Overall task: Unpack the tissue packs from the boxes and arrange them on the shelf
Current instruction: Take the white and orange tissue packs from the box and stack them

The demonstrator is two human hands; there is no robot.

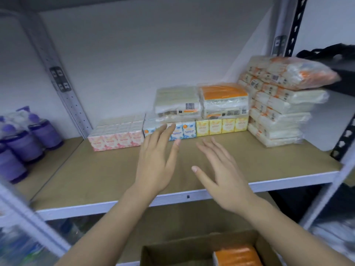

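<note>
Along the back of the brown shelf board (107, 169) runs a row of small tissue packs: pink (115, 138), blue (189, 129) and yellow (221, 125). Two wrapped orange-and-white tissue packs (223, 100) lie on top of that row. A tall stack of tissue packs (278, 106) stands at the right. My left hand (157, 160) and my right hand (221, 173) hover over the shelf's front, fingers spread and holding nothing. An open cardboard box (180, 252) sits below, with an orange tissue pack (236, 255) inside.
Purple bottles (23, 143) stand on the neighbouring shelf to the left. Grey metal uprights (67, 93) frame the bay, and a black perforated upright (295, 25) rises at the right. A black bag (334, 54) lies on the right-hand shelf. Wrapped goods fill the lower left shelf.
</note>
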